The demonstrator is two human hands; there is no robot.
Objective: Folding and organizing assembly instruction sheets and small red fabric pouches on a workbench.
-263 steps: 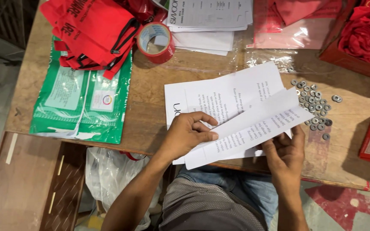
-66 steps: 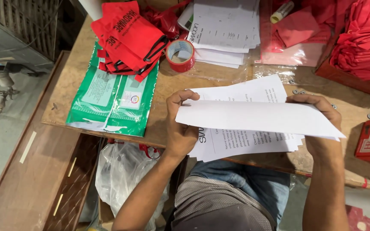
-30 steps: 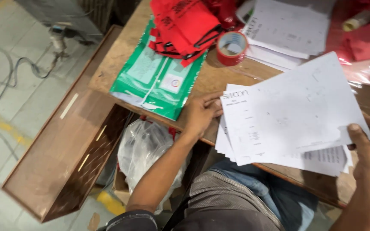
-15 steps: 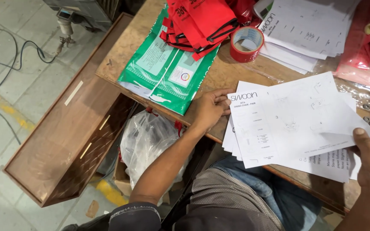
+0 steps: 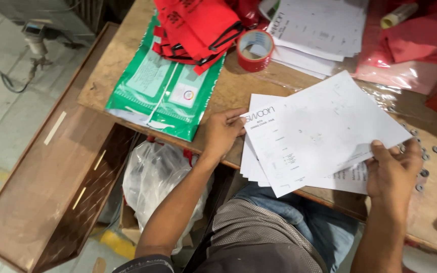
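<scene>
On the worn wooden table (image 5: 238, 91) above grey tiled floor (image 5: 6, 121), both hands grip white sheets (image 5: 319, 136).

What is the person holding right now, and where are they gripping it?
A stack of white printed sheets: left hand at its left edge, right hand at its lower right corner.

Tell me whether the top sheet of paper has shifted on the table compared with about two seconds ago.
Yes. The top sheet was held up level above the stack; it now lies tilted on the stack, its far corner toward the red tape roll.
</scene>
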